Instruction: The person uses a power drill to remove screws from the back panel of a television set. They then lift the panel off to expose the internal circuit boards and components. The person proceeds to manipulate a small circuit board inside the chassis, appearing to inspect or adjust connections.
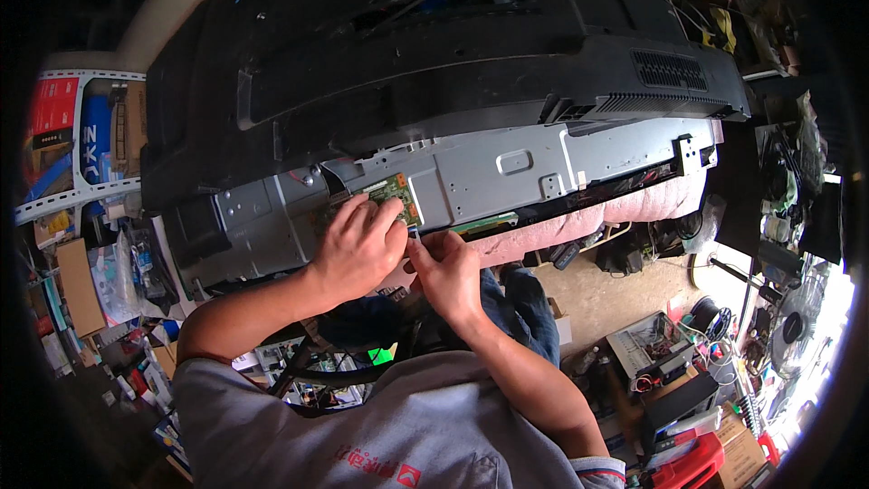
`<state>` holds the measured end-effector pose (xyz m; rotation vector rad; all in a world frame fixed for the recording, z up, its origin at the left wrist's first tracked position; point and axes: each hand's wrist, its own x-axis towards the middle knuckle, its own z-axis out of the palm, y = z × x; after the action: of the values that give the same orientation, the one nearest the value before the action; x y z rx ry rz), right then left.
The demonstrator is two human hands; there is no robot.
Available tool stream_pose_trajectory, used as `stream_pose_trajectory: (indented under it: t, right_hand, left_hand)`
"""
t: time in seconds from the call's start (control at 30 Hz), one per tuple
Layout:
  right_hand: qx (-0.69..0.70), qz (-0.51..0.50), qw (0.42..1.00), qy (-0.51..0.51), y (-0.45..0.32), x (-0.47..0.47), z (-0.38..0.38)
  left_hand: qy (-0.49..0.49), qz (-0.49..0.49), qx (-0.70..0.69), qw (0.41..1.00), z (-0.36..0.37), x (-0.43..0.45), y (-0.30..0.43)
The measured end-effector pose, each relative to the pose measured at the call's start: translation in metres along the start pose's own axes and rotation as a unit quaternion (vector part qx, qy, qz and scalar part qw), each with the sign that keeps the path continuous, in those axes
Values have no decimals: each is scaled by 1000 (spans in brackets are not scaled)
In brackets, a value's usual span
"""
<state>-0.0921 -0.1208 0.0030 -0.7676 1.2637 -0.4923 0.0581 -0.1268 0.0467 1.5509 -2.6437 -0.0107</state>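
Note:
A flat-screen television lies before me, its grey metal back panel (475,180) exposed. My left hand (360,244) rests with bent fingers over a green circuit board (390,193) on that panel, hiding much of it. Whether those fingers grip anything is hidden. Close beside it, at the board's front edge, my right hand (448,275) has thumb and fingers pinched on what looks like a flat ribbon cable (413,233) with a blue end. Another flat dark cable (333,180) reaches the board's far side. A green board strip (485,224) shows along the panel's near edge.
The black plastic back cover (421,81) overhangs the panel's far part. Pink foam padding (543,234) runs under the near edge. Metal shelving with boxes (75,193) stands at left. On the right are a fan (794,329), an open metal case (652,346) and a red plastic object (692,462).

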Motion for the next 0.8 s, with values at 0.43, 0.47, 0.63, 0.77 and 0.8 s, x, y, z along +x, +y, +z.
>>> stream_pose_trajectory:
  t: [0.43, 0.47, 0.63, 0.77, 0.8]
  right_hand:
    - [7, -13, 1000, -12, 0, 5, -3]
    - [4, -14, 1000, -17, 0, 4, -4]
    - [-3, -17, 1000, -25, 5, 5, -6]
    - [7, -12, 999, -29, -1, 2, -6]
    - [13, -14, 999, -28, -1, 2, -5]
  left_hand:
    - [41, 29, 19, 999, 11, -2, -3]
    - [36, 24, 11, 999, 10, -2, -5]
    - [-2, -19, -150, 989, -7, 7, -14]
    - [14, -48, -186, 981, -8, -1, -14]
    - [17, -56, -187, 981, -9, -3, -13]
